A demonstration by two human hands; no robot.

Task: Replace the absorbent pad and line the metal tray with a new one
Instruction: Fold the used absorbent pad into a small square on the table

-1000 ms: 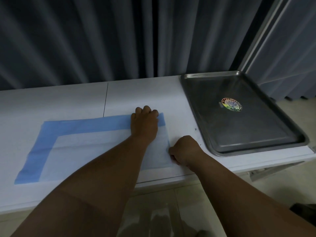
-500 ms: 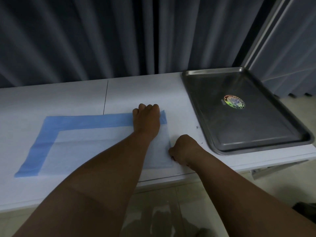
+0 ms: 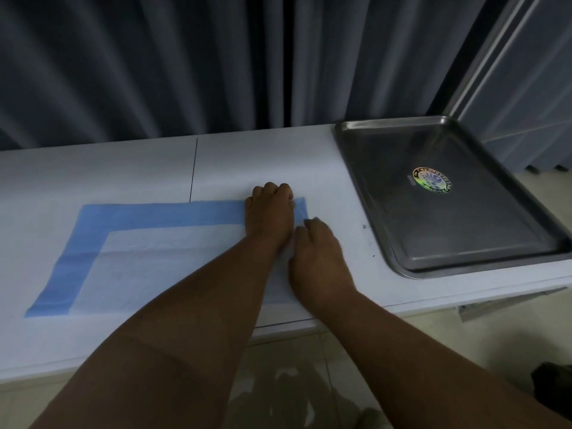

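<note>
My right hand (image 3: 318, 258) is sliding up the blue-bordered white absorbent pad (image 3: 154, 252), beside my left hand (image 3: 270, 213). Both hands are curling at the pad's right edge; I cannot tell their grip. The rectangular steel tray (image 3: 365, 181) is sitting bare.

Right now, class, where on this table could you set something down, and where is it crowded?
Bare table runs behind the blue pad, and a strip lies between pad and metal tray. The tray holds only a sticker. It is crowded at the pad's right edge, where left hand and right hand meet.
</note>
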